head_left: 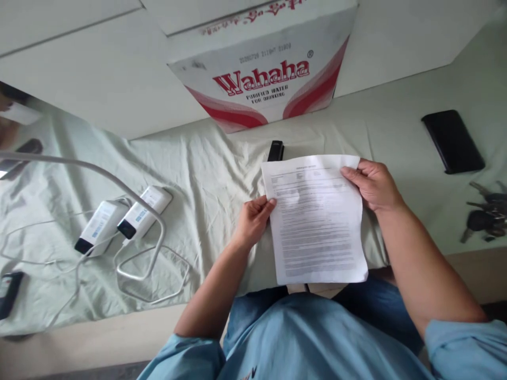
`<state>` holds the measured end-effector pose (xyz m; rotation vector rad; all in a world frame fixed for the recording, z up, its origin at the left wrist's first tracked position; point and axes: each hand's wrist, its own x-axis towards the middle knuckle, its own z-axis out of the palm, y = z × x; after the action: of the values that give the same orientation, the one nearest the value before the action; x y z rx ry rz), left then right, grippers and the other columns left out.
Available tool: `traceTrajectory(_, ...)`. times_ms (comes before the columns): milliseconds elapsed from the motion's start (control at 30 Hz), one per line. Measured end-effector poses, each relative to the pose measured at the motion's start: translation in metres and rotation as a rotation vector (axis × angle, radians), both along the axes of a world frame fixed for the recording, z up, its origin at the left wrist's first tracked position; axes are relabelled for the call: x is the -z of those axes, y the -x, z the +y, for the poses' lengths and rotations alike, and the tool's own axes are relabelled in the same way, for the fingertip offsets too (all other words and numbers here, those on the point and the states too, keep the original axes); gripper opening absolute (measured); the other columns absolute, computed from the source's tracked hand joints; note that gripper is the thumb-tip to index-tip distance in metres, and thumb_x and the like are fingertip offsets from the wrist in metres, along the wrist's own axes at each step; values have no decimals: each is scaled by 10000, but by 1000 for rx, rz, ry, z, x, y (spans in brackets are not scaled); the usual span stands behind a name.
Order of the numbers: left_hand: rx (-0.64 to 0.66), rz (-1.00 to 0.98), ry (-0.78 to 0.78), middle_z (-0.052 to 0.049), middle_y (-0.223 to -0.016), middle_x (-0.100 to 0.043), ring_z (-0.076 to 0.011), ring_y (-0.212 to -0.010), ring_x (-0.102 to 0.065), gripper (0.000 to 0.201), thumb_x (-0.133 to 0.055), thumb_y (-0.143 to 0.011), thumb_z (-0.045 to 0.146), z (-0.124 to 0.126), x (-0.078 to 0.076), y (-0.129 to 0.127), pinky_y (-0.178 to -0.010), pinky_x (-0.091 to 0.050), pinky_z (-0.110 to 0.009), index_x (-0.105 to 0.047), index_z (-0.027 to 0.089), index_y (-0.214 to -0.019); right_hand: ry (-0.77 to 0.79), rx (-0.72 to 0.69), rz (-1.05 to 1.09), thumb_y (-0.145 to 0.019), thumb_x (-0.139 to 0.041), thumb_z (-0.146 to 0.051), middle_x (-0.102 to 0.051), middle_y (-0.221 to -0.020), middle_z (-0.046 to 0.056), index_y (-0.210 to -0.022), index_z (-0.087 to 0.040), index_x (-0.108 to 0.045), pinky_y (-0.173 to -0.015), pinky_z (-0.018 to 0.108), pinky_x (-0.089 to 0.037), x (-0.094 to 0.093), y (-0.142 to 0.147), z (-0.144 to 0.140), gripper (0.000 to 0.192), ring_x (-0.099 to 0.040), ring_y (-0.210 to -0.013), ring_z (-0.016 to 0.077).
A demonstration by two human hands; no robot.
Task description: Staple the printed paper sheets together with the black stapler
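A white sheet of paper (317, 227), covered in small printed text, is held up in front of me over the table's near edge. My left hand (253, 219) pinches its left edge, thumb on the front. At the upper right corner, my right hand (374, 184) grips the paper with the thumb on the printed side and the fingers behind. The lower corners hang free, and the print is too small to read. Just beyond the top edge lies a small black object (276, 150), partly hidden by the paper.
A Wahaha water carton (265, 79) stands at the back. On the left, two white power banks (144, 211) lie among white cables (154, 253). To the right are a black phone-like object (453, 141) and a bunch of keys (489, 214). Pale green cloth (214, 195) covers the table.
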<state>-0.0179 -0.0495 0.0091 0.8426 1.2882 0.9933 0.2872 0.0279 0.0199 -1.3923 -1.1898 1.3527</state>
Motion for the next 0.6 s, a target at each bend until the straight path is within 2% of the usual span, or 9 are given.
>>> traceTrajectory(100,-215,-20,-52,-25,-746,-793,-193,-665,-730,520,-1004,-721,666,4,8,-8,-605,-598,-311,-776,209,-817,-3,12,76,-760,-960,-651,-874,-1032,62,-1051,-272,-823,-932,502,-681,2,0,-1,497,-822,-1015,321)
traceTrajectory(200,-349,-87,-91,-30,-902,-847,-229,-812,-801,545,-1055,-654,601,7,11,-12,-726,-650,-340,-770,227,-931,11,-61,74,-704,-1013,-609,-874,-1181,69,-1161,-282,-799,-992,514,-676,4,0,-2,601,-815,-1133,345)
traceTrajectory(300,-318,-153,-63,-70,-1008,-871,-316,-1049,-844,602,-1003,-710,666,8,12,-8,-872,-691,-412,-769,236,-1061,-44,-72,-67,-751,-984,-589,-871,-1185,65,-1186,-276,-795,-957,483,-667,7,-1,-2,568,-806,-1118,340)
traceTrajectory(433,-253,-276,60,-94,-1020,-876,-364,-1132,-845,596,-957,-777,667,10,15,0,-944,-706,-462,-771,219,-1123,-196,29,-438,-892,-862,-565,-834,-916,54,-928,-243,-788,-849,422,-609,7,-8,-3,333,-764,-920,293)
traceTrajectory(500,-235,-334,107,-102,-1050,-881,-376,-1151,-844,577,-975,-777,613,12,16,0,-977,-706,-481,-776,213,-1142,-235,51,-444,-939,-819,-564,-826,-902,55,-910,-246,-789,-837,418,-596,7,-12,-3,320,-756,-903,288)
traceTrajectory(600,-222,-369,135,-113,-1024,-884,-401,-1169,-841,547,-1016,-737,517,14,17,-1,-1008,-703,-511,-793,195,-1119,-223,42,-313,-960,-810,-564,-855,-1004,61,-1001,-262,-830,-867,431,-612,7,-16,-3,305,-783,-939,293)
